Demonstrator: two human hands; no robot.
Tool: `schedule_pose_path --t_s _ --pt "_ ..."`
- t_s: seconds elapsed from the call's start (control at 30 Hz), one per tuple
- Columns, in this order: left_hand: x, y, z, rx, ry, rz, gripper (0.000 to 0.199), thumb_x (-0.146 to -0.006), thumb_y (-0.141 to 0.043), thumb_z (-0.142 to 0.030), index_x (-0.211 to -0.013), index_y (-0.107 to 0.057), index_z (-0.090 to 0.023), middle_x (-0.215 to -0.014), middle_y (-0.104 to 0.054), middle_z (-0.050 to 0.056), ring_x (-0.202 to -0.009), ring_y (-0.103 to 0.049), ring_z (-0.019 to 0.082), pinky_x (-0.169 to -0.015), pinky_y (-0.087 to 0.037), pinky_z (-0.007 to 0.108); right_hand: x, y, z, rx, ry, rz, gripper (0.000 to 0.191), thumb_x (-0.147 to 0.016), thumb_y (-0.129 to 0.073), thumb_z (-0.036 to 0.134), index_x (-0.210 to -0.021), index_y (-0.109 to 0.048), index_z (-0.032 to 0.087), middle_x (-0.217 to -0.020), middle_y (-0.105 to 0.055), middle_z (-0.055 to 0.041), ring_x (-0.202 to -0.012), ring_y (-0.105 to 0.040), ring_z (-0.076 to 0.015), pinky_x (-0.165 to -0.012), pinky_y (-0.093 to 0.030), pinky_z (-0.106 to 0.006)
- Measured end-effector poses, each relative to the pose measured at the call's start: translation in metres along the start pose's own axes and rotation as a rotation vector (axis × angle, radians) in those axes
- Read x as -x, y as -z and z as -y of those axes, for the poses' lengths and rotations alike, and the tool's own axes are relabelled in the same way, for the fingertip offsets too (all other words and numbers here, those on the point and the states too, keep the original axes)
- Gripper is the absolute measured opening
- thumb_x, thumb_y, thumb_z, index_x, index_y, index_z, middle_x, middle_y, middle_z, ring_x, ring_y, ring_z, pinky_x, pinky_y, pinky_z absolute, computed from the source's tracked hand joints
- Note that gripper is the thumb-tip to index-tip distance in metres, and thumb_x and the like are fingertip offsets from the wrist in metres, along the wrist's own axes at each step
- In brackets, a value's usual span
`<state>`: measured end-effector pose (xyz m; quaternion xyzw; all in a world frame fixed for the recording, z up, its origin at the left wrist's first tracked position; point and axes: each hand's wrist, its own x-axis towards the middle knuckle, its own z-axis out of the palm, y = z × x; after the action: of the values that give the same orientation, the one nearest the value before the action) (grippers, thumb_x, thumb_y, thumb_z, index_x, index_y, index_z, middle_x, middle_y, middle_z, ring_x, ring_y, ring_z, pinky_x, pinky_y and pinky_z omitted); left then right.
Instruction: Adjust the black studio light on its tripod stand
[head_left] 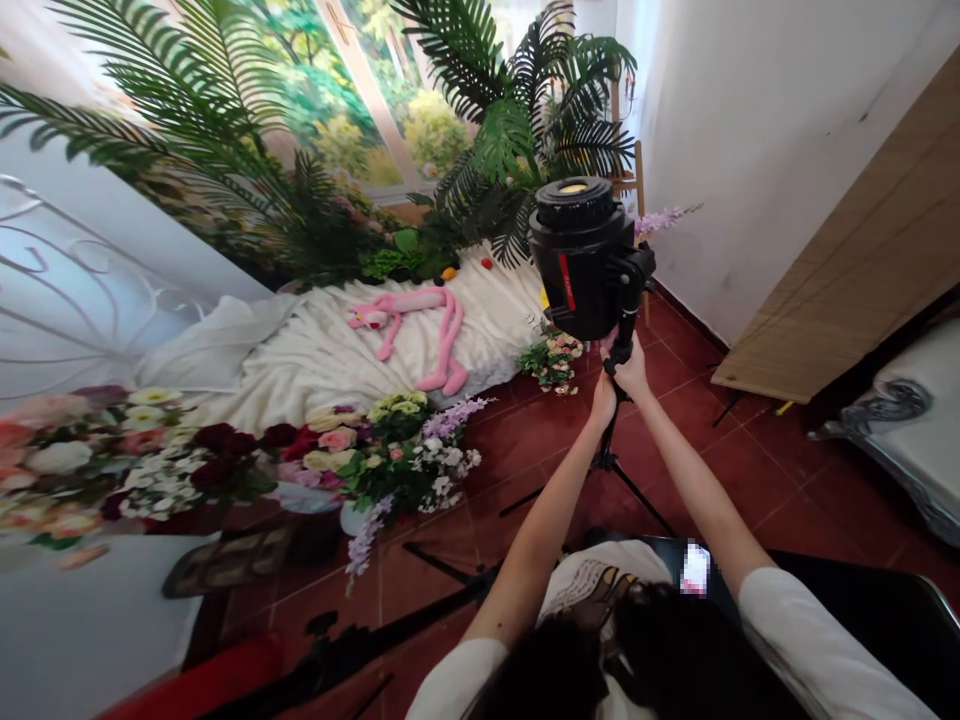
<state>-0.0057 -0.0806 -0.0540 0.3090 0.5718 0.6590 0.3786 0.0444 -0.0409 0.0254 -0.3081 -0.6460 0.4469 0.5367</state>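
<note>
The left hand (603,397) and right hand (632,368) grasp the slender black metal tripod stand (604,460), fingers wrapped around it just beneath the red-striped, black cylindrical lamp (576,270). The lamp sits atop the stand, above dark-red floor tiles (780,475).

Lamp hsg (581,265) matt, plastic-look, toy (412,299) soft plush, blanket (300,345) fluffy cloth, flr tiles (517,440) smooth w/ slt sheen

Left arm (544,520) and right arm (690,480) outstretched, converging.
On my feed, the left hand (603,400) curls just below the right hand (632,372), both gripping; the arms look nearly straight.
</note>
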Motion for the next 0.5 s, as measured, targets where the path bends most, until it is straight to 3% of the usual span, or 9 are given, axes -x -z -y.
schedule_pose_path --t_s 0.27,0.5 --pt "0.003 0.001 0.008 0.125 -0.056 0.052 0.041 -0.097 -0.046 -0.044 -0.121 -0.064 -0.016 -0.133 -0.064 0.011 -0.130 -0.054 0.022 -0.118 -0.032 0.039 0.002 -0.003 -0.009 0.085 0.068 -0.029 0.045 -0.074 -0.073 0.054 -0.096 -0.050 0.022 -0.077 -0.057 0.0005 -0.074 -0.057 -0.0174 -0.074 -0.053 -0.034" --pt "-0.001 0.002 0.013 0.118 -0.106 0.077 0.035 -0.099 -0.042 -0.035 -0.117 -0.065 -0.016 -0.128 -0.066 0.010 -0.126 -0.056 0.021 -0.116 -0.035 0.040 0.002 -0.002 -0.014 0.099 0.067 -0.010 0.044 -0.075 -0.072 0.052 -0.099 -0.051 0.022 -0.082 -0.059 -0.0015 -0.081 -0.059 -0.0199 -0.079 -0.053 -0.037"
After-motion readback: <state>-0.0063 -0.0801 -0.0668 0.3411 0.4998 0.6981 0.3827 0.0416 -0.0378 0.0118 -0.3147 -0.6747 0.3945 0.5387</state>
